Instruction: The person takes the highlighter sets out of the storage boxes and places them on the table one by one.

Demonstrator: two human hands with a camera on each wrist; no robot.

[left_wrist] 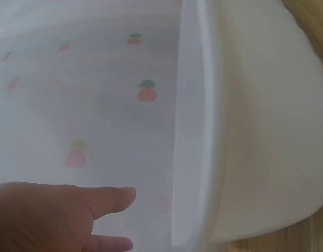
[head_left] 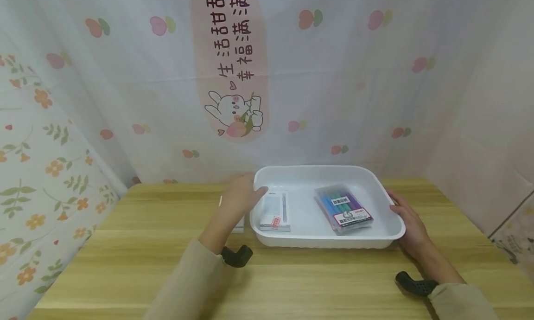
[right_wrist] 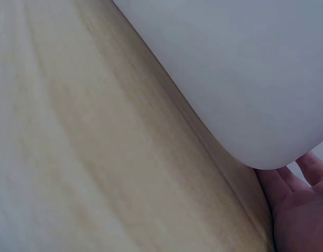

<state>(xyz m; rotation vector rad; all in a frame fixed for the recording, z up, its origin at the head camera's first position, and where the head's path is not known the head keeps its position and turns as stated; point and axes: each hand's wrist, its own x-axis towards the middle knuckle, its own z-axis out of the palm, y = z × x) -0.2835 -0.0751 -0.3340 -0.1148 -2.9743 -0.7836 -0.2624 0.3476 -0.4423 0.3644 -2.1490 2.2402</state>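
Note:
A white plastic tray (head_left: 317,240) stands on the wooden table. Inside it, at the left, lies a flat white-and-blue pack (head_left: 275,211) with a red sticker. Right of that pack is a clear packet of coloured pens (head_left: 344,208). My left hand (head_left: 238,195), blurred, is by the tray's left rim. In the left wrist view its thumb and one finger extend toward the rim without touching it, holding nothing visible. At the opposite end my right hand (head_left: 410,225) grips the right rim; the right wrist view shows its fingers (right_wrist: 277,186) against the tray's outside, partly hidden.
Under my left wrist a white item (head_left: 239,226) lies on the table, mostly hidden by the arm. Behind the table (head_left: 137,246) hangs a printed curtain (head_left: 342,102), with a floral cloth (head_left: 46,181) at the left. Each wrist wears a black band (head_left: 238,256).

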